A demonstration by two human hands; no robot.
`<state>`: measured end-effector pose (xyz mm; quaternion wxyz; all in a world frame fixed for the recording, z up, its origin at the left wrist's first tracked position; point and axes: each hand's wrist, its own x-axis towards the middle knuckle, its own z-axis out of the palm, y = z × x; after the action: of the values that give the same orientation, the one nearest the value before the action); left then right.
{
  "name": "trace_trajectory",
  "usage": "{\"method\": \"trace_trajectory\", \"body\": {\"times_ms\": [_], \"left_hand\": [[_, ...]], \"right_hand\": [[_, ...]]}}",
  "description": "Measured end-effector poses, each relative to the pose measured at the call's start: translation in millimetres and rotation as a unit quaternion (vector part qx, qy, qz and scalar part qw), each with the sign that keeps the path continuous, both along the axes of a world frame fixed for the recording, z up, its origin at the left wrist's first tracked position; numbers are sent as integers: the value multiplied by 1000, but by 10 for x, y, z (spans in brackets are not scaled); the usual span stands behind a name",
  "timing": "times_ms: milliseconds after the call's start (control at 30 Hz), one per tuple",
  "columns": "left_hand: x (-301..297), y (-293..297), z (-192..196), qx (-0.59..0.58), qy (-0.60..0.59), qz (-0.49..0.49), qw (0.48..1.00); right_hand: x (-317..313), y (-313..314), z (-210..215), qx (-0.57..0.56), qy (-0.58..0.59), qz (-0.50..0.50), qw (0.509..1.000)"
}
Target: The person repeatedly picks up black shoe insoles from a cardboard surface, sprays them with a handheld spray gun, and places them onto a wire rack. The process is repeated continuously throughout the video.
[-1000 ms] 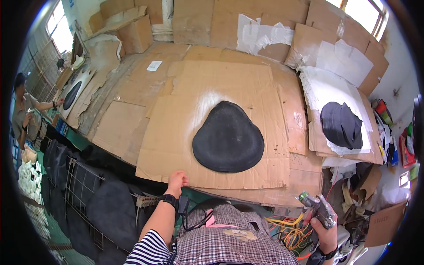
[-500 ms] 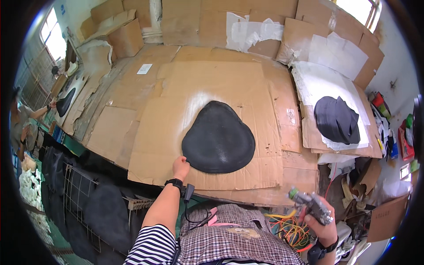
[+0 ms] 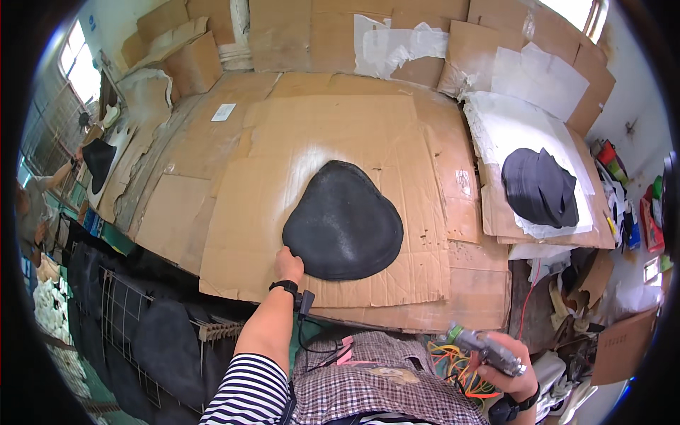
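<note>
A stack of black, rounded-triangular sheets (image 3: 347, 223) lies flat on the cardboard-covered table in front of me. At its lower left edge is my left hand (image 3: 289, 266), its fingers closed in a pinch on the rim of the black sheet. My right hand (image 3: 511, 365) is wrapped round a grey metal spray gun (image 3: 489, 352) with a green front end. It is held low, near the table's front right corner and apart from the sheets. Part of its grip is hidden by my fingers.
More black sheets (image 3: 540, 188) are piled on a white-papered board at the right. Cardboard panels (image 3: 280, 35) line the back. Coloured hoses (image 3: 453, 365) hang below the table's front edge. At far left, another person's hand (image 3: 76, 157) touches a black piece (image 3: 99, 161).
My left hand has moved slightly left and down at the sheet's edge. The spray gun has shifted left and down with my right hand. The other person's black piece has been raised.
</note>
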<state>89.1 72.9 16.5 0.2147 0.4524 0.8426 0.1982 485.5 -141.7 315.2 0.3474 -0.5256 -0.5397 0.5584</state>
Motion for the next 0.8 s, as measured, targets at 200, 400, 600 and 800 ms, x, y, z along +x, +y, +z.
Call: {"method": "trace_trajectory", "body": {"times_ms": [200, 400, 600, 800], "left_hand": [[11, 92, -75, -3, -10, 18, 1000], [51, 187, -161, 71, -103, 45, 991], [-27, 198, -346, 92, -400, 207, 888], [144, 89, -57, 68, -472, 245, 844]], "right_hand": [[125, -139, -19, -8, 7, -144, 990], [320, -207, -184, 3, -33, -4, 999], [242, -98, -101, 16, 8, -185, 983], [339, -293, -133, -22, -3, -117, 993]]}}
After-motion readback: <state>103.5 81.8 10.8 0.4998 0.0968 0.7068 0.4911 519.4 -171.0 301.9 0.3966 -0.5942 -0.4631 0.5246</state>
